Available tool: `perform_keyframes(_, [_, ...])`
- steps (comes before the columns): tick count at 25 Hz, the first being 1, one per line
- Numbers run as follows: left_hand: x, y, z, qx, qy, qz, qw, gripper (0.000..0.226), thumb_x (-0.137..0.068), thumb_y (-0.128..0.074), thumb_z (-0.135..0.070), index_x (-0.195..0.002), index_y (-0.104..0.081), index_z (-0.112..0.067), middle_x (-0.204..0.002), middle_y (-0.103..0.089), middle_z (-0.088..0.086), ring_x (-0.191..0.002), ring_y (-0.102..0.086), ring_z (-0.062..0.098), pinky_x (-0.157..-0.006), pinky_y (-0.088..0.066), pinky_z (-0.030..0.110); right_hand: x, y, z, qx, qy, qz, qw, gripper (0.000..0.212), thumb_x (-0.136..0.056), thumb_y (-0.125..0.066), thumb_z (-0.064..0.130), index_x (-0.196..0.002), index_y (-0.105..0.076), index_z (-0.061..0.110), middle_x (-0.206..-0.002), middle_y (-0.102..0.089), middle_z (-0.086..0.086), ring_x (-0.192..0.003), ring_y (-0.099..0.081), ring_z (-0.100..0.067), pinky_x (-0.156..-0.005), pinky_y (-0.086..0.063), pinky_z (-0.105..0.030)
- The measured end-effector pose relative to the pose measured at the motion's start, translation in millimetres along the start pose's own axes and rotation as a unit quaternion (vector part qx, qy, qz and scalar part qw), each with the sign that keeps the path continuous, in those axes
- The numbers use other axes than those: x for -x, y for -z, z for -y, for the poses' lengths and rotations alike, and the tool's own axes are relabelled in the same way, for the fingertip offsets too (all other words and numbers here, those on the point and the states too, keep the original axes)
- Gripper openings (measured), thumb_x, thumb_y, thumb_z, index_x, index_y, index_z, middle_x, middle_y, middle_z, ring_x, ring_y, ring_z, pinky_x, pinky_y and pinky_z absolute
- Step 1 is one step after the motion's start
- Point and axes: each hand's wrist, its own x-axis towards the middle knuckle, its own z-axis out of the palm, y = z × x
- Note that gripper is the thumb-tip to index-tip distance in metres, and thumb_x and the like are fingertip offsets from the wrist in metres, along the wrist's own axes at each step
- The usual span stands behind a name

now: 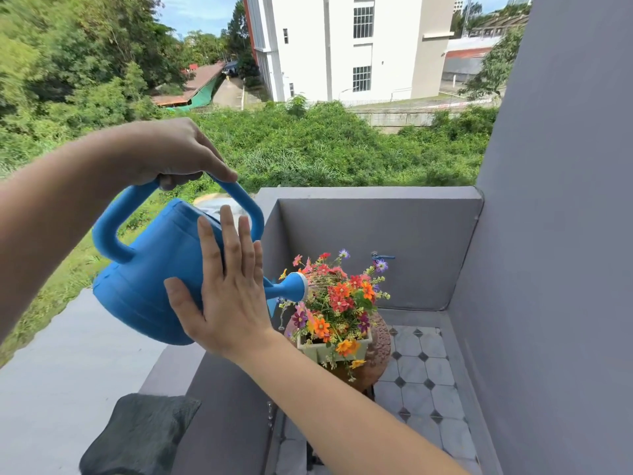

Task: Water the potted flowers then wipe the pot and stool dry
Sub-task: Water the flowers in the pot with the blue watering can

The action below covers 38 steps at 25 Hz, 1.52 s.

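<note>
A blue watering can hangs tilted to the right, its spout rose spraying thin streams onto the orange, red and purple flowers. My left hand is shut on the can's top handle. My right hand lies flat with fingers spread against the can's side. The flowers stand in a pale square pot on a round brown stool, low in the balcony corner.
A dark grey cloth lies on the wide ledge at the lower left. Grey parapet walls enclose a tiled floor. A blue tap sticks out of the back wall. A grey wall rises on the right.
</note>
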Motion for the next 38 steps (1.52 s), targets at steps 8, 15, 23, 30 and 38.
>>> perform_keyframes(8, [2,9,-8,0.005,0.005,-0.037,0.999,0.020,-0.081,-0.072,-0.024,-0.088,-0.073,-0.005,-0.047,-0.037,0.005,-0.039,-0.028,0.017,-0.034,-0.025,0.020,-17,3,-6,0.022,0.010,0.006,1.000,0.074,-0.091,-0.043,0.043,-0.148,0.001,0.024,-0.155,0.012,0.012,-0.144,0.020,-0.018,-0.114,0.016,-0.036])
perform_keyframes(15, [13,5,6,-0.014,0.018,-0.017,1.000,0.016,-0.080,-0.072,-0.023,-0.083,-0.073,-0.007,-0.039,-0.036,0.001,-0.031,-0.027,0.014,-0.034,-0.025,0.018,1,-9,11,-0.009,-0.001,0.020,1.000,0.073,-0.090,-0.040,0.044,-0.146,0.005,0.029,-0.155,0.014,0.015,-0.143,0.024,-0.017,-0.114,0.017,-0.034])
perform_keyframes(23, [27,-13,-8,0.001,-0.004,0.038,0.999,0.014,-0.080,-0.072,-0.022,-0.083,-0.074,-0.009,-0.032,-0.034,-0.004,-0.026,-0.026,0.009,-0.032,-0.022,0.016,33,-1,19,0.029,-0.023,-0.025,0.999,0.079,-0.089,-0.034,0.049,-0.146,0.015,0.027,-0.156,0.015,0.008,-0.144,0.023,-0.019,-0.115,0.018,-0.035])
perform_keyframes(30, [18,-13,-11,0.046,-0.028,-0.005,0.999,0.017,-0.078,-0.074,-0.027,-0.084,-0.074,-0.011,-0.038,-0.036,-0.001,-0.036,-0.027,0.016,-0.035,-0.025,0.018,15,8,-2,0.043,-0.009,-0.043,0.998,0.068,-0.089,-0.034,0.048,-0.146,-0.002,0.030,-0.155,0.008,0.009,-0.144,0.021,-0.019,-0.115,0.015,-0.037])
perform_keyframes(38, [20,-4,37,0.068,0.027,-0.074,0.995,0.019,-0.079,-0.073,-0.026,-0.089,-0.073,-0.010,-0.040,-0.038,0.001,-0.027,-0.028,0.009,-0.030,-0.026,0.015,4,-31,-6,0.013,0.010,-0.002,1.000,0.066,-0.089,-0.036,0.046,-0.145,-0.006,0.031,-0.156,0.005,0.011,-0.143,0.020,-0.015,-0.116,0.005,-0.042])
